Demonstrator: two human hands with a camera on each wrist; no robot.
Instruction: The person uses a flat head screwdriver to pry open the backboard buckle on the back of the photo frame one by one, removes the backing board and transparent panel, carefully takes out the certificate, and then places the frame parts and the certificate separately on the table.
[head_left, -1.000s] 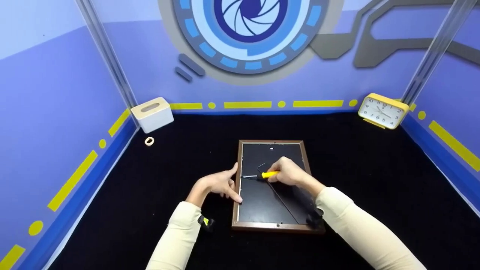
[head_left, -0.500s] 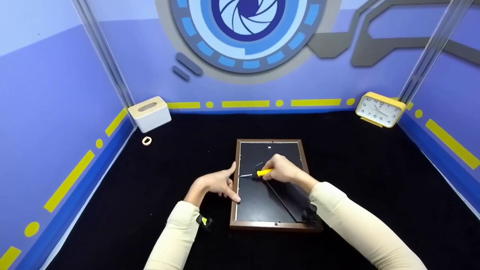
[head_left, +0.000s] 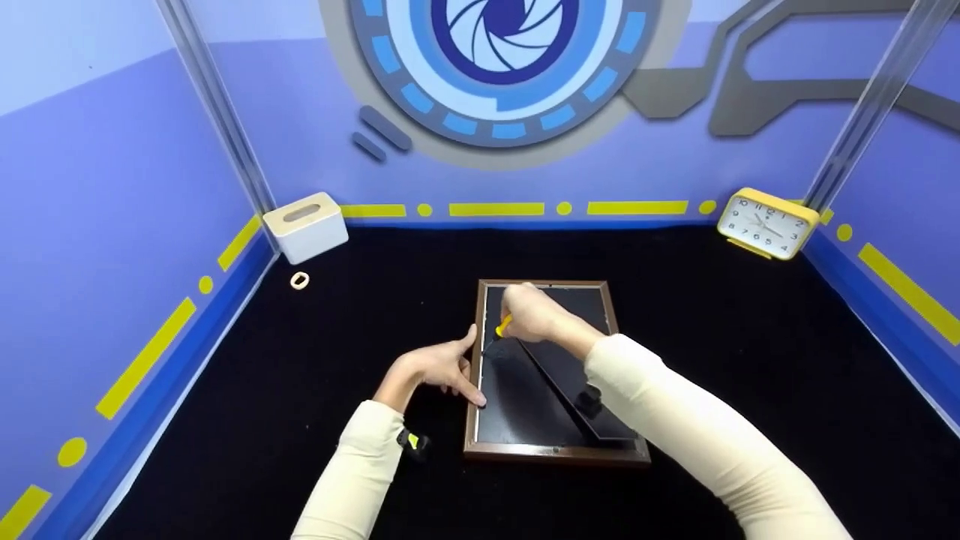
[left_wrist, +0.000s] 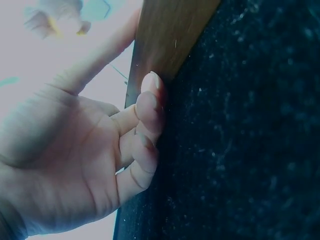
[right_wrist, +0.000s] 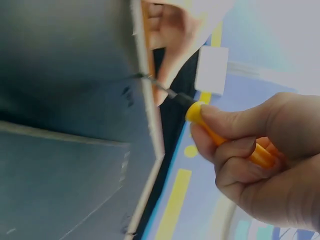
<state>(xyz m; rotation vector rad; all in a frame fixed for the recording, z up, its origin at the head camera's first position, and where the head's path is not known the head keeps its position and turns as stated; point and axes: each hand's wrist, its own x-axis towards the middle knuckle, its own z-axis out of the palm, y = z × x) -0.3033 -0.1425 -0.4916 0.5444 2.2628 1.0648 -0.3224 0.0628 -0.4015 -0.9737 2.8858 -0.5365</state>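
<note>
I watch the right hand (right_wrist: 270,150) through its wrist view; its fingers wrap the yellow handle of the screwdriver (right_wrist: 197,112), tip at the frame's inner left edge – too small for me to tell what it bears on. The left hand (head_left: 442,367) holds that side of the frame (head_left: 517,451), thumb over the rim, other fingers bent against the outer side; the frame lies flat on the black cloth (head_left: 397,300), its dark backing board (head_left: 514,412) uppermost; the tissue box (head_left: 307,236) and clock (head_left: 766,225) stand well apart behind. To work the edge well, I would keep the tip seated, lever gently, and keep the left thumb clear of a slip. Against half a second ago, the right hand is farther up and left; the screwdriver – nearly level across the board then – now slants; the left hand's hold looks unchanged.
</note>
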